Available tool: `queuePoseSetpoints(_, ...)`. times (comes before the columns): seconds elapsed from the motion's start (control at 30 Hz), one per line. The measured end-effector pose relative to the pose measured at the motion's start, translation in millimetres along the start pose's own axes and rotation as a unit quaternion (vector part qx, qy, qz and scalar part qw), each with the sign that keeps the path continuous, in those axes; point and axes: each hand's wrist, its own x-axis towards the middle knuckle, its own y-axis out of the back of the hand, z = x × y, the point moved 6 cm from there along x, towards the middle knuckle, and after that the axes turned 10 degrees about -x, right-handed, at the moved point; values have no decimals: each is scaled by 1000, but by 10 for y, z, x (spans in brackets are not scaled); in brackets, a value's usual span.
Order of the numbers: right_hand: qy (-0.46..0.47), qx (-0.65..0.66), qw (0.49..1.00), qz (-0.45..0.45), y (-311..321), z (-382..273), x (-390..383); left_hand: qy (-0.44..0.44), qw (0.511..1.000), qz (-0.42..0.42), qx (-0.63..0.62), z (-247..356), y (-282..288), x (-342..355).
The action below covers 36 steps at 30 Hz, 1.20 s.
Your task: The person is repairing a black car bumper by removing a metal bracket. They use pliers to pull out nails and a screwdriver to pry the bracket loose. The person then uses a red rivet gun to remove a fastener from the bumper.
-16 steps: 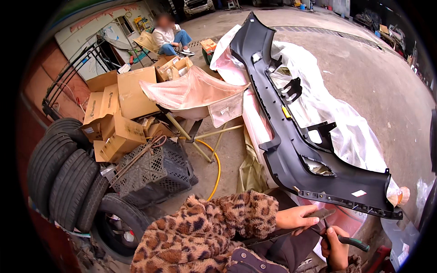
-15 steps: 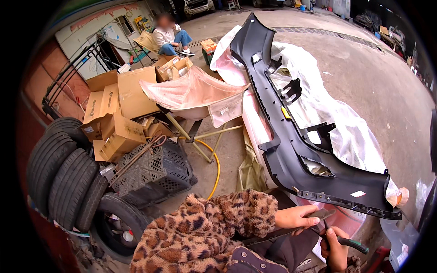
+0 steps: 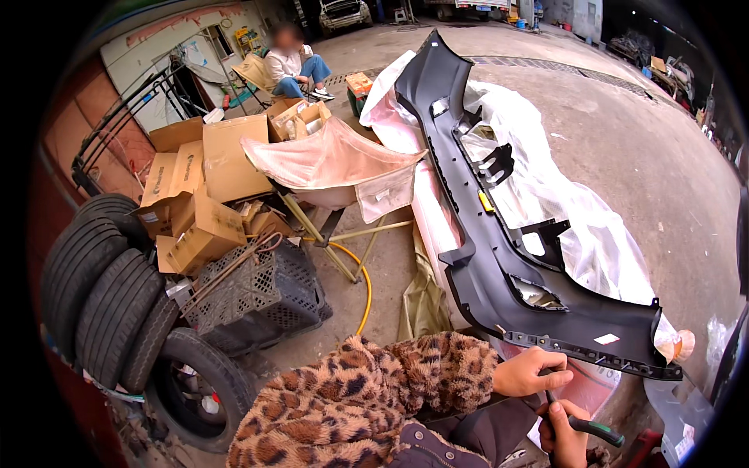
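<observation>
Low in the head view, my left hand (image 3: 532, 372), below a leopard-print fleece sleeve (image 3: 437, 366), is closed around a dark piece that is mostly hidden by its fingers. Just below it, my right hand (image 3: 563, 437) grips a hand tool with black-and-green handles (image 3: 594, 429); its dark front part reaches up to my left fingers. Beyond both hands a long black plastic car bumper (image 3: 577, 318), with a yellow piece (image 3: 485, 201) and a white label on it, lies on crumpled white and pink wrapping (image 3: 593, 242).
At left are tires (image 3: 117, 320), a black crate (image 3: 257, 296), cardboard boxes (image 3: 234, 160), a pink folding seat (image 3: 328, 160) and a yellow hose (image 3: 367, 304). Another person (image 3: 282, 70) sits at the back on a chair. Concrete floor (image 3: 647, 164) extends right toward parked vehicles (image 3: 343, 15).
My left hand has moved a little to the right, and the grey strip seen in its fingers earlier is now mostly hidden. My right hand is slightly lower. The view has shifted slightly.
</observation>
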Motion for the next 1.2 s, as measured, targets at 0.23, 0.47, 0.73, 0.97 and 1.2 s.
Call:
queuePoseSetpoints(0.23, -9, -1, 1000, 12, -32, 56, -128, -24, 999, -26, -10, 69, -181, -82)
queuePoseSetpoints(0.47, 198, -242, 947, 74, 10, -110, -117, -54, 998, 14, -18, 134, -129, -124)
queuePoseSetpoints(0.73, 355, -769, 498, 186, -213, -497, -258, -32, 999, 39, 8, 47, -69, -121)
queuePoseSetpoints(0.97, 281, -670, 681, 94, -144, -479, -109, -10, 997, 76, 29, 103, -12, -157)
queuePoseSetpoints(1.2, -32, -102, 993, -46, 93, 57, 138, -6, 998, 44, 46, 67, -34, -123)
